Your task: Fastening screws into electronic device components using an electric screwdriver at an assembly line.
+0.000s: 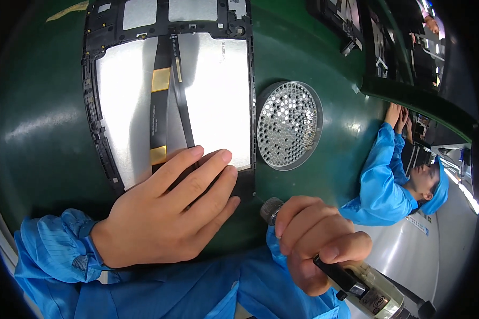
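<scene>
A tablet housing (218,95) lies on the green tabletop, with a black plastic frame round bright silver panels. Down its middle run a wide black ribbon cable (159,114) with gold patches and a narrower black ribbon cable (180,90). My left hand (170,212) rests flat over the housing's near end, fingers stretched out and hiding the lower ends of the cables. To the right, clear of the housing, my right hand (314,244) is wrapped round an electric screwdriver (377,295). Its knurled metal nose (272,208) points left; I cannot make out the bit.
A round dish (320,119) of small screws in a perforated plate stands close against the housing's right side. Farther right, a person in a blue smock (380,181) and cap sits beside a dark raised rail (420,103). Black parts (338,24) lie at the far right.
</scene>
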The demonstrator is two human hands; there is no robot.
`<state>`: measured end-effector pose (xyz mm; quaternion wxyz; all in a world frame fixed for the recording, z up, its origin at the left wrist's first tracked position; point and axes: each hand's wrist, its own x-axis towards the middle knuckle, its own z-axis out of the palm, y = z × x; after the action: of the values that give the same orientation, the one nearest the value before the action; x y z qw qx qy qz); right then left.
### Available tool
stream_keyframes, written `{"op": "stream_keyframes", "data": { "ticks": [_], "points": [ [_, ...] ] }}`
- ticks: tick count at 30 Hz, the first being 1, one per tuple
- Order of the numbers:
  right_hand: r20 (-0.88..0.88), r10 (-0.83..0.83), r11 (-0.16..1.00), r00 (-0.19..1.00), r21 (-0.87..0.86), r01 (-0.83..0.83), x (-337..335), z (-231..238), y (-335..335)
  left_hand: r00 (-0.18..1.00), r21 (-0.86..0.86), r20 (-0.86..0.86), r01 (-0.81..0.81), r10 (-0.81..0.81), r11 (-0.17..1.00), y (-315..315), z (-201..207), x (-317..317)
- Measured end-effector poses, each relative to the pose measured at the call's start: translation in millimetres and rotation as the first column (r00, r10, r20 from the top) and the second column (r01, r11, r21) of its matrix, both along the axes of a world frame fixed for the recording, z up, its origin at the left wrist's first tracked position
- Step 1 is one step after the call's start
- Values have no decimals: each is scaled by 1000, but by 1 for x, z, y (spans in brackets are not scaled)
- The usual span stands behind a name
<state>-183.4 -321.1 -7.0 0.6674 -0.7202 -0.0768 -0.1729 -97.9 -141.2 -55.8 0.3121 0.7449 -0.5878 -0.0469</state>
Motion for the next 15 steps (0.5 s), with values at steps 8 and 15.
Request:
{"op": "stream_keyframes", "data": {
  "ticks": [8,15],
  "points": [
    [-33,53,998,998,-21,-54,11,19,11,1000,-5,-6,-17,17,1000,13,19,5],
    [46,-128,976,991,186,117,9,21,-11,998,20,51,41,-42,999,26,18,4]
  ]
}}
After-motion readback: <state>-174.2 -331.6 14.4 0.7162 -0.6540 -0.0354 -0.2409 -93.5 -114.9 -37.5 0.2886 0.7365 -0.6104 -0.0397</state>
